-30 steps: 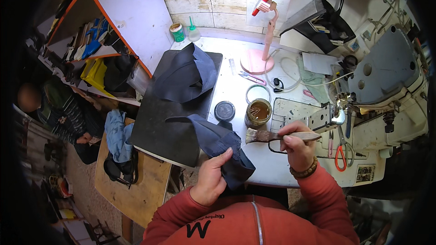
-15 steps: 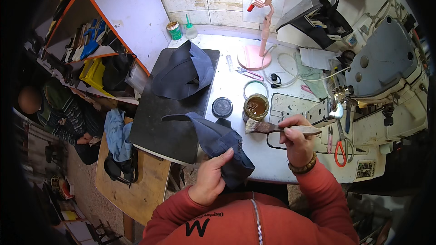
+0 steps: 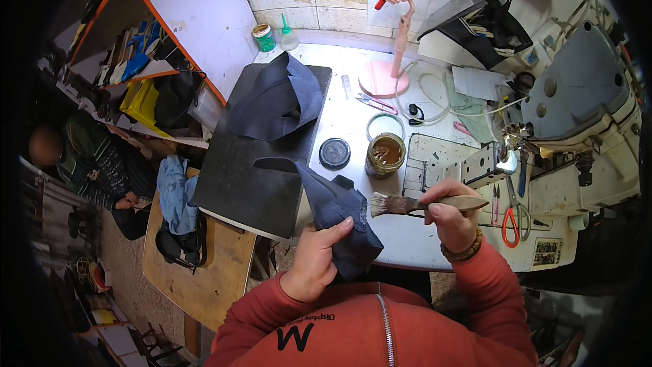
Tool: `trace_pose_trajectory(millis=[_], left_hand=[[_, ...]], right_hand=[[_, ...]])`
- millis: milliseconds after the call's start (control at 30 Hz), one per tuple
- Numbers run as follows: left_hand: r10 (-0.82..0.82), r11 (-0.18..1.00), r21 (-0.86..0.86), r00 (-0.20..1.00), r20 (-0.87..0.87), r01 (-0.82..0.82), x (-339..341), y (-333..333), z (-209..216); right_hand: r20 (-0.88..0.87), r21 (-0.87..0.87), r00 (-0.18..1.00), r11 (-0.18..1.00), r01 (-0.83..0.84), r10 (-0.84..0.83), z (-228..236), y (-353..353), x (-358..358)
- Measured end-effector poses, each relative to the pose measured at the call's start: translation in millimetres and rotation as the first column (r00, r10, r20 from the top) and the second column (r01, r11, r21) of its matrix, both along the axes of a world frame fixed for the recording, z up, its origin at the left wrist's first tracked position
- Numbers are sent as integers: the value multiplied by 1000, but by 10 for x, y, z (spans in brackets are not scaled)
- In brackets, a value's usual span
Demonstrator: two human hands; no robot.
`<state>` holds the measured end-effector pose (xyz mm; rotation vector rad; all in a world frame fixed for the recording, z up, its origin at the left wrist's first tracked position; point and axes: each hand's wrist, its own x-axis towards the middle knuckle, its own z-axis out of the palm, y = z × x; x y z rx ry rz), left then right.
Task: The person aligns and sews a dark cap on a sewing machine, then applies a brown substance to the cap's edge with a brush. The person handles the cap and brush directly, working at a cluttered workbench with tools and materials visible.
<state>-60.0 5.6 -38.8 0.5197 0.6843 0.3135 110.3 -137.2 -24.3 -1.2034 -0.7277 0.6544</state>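
My left hand (image 3: 317,257) grips a dark navy sewn leather piece (image 3: 339,207), thumb on top near its stitched edge. A wooden-handled brush (image 3: 414,204) with pale, worn bristles is held between the fingers and thumb of my right hand (image 3: 451,217). Its bristle tip points left, close beside the edge of the leather piece; I cannot tell whether they touch. Just beyond the brush stands an open glass jar (image 3: 386,156) of brown, glue-like liquid. A round black lid (image 3: 334,153) lies to the jar's left.
A second dark leather piece (image 3: 277,98) rests on a black board (image 3: 248,170). Right are a sewing machine (image 3: 577,88) and orange-handled scissors (image 3: 511,224). Farther back stand a pink lamp stand (image 3: 384,79) and a green-capped bottle (image 3: 288,37). A person (image 3: 102,166) sits at far left.
The brush has moved down and away from the jar, toward the leather piece's edge. My left hand has tilted that piece slightly, and the whole view has shifted a little.
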Motion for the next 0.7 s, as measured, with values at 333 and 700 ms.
trace_pose_trajectory(millis=[333,700], left_hand=[[-18,990,140,998,-57,26,16,45,86],[-66,986,147,994,-90,78,17,72,94]], right_hand=[[28,-17,992,992,-125,126,77,-68,28],[297,-100,928,974,-204,225,109,-62,56]])
